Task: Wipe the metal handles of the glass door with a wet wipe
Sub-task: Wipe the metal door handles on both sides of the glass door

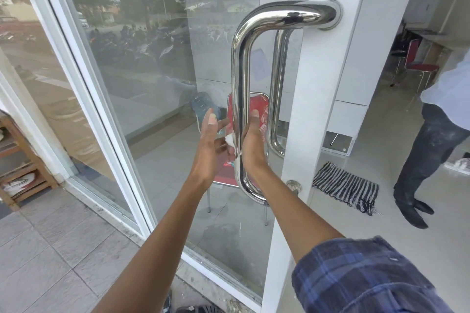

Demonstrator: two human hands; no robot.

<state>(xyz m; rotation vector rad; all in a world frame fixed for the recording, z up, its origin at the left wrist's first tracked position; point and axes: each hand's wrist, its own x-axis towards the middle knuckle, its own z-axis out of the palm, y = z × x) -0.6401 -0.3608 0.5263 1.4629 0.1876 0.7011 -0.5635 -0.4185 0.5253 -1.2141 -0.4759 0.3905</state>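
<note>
The outer metal handle [240, 71], a polished steel bar, is mounted on the white frame of the glass door [165, 84]. A second, inner handle [278, 84] shows through the glass behind it. My right hand [253, 146] is wrapped around the lower part of the outer handle, its fingers hidden behind the bar. A crumpled white wet wipe [230, 140] sticks out to the left of the bar at my right fingertips. My left hand [211, 141] is just left of the handle with fingers stretched and apart, close to the wipe.
A person [432, 150] stands inside at the right, near a striped mat [346, 189]. Behind the glass, a red chair [256, 107] sits directly behind the handle. A wooden shoe rack [20, 168] stands outside at far left. The door frame post [305, 122] is just right of my arm.
</note>
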